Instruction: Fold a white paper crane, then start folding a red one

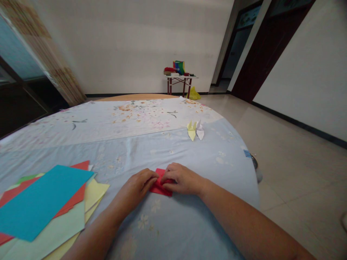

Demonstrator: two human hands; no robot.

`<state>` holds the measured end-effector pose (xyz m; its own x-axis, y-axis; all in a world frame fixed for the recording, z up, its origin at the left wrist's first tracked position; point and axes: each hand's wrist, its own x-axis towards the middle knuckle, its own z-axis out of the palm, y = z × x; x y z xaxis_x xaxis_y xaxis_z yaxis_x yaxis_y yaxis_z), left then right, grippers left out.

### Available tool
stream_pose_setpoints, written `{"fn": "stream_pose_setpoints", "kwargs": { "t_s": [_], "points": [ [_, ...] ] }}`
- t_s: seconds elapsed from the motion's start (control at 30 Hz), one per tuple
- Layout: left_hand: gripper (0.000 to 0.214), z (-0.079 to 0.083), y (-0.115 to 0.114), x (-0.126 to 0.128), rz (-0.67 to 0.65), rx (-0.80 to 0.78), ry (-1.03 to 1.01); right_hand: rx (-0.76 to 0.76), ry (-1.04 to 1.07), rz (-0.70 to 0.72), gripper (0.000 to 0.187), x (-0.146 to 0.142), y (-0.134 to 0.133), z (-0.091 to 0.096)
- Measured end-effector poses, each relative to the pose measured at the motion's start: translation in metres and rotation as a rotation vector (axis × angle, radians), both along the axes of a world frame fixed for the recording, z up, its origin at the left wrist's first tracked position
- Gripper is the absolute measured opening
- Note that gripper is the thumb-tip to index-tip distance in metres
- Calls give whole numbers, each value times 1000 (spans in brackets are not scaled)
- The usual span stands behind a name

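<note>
A small folded piece of red paper (160,188) lies on the light blue flowered tablecloth (168,151) near the table's front. My left hand (139,186) presses on its left side with curled fingers. My right hand (182,178) pinches its right part, fingers closed on the paper. Both hands meet over the red piece and hide most of it.
A stack of coloured sheets (43,206), teal on top, lies at the left front. Two folded paper figures, yellow (191,130) and white (200,130), stand farther back on the right. The table's round edge drops to a tiled floor on the right. A small table (180,77) stands by the far wall.
</note>
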<state>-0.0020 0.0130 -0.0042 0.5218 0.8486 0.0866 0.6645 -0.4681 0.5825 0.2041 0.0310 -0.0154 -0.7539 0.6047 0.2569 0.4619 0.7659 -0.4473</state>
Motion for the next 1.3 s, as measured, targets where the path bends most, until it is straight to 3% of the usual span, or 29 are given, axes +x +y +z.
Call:
{"fn": "stream_pose_setpoints", "kwargs": {
  "t_s": [0.3,0.6,0.9,1.03,1.3],
  "points": [
    [23,-3,-1,6,44,-48,-61,11,12,-61,21,-10,-3,-5],
    [25,3,4,-8,107,-266,-94,38,7,-92,19,-12,-3,-9],
    [23,-2,5,2,157,-203,-219,-58,71,-13,12,-3,1,-2],
    [23,0,5,7,125,-164,-225,-24,124,-106,19,6,7,-2],
    [20,0,4,12,111,-43,-180,-24,-25,-183,25,8,8,-3]
  ]
}}
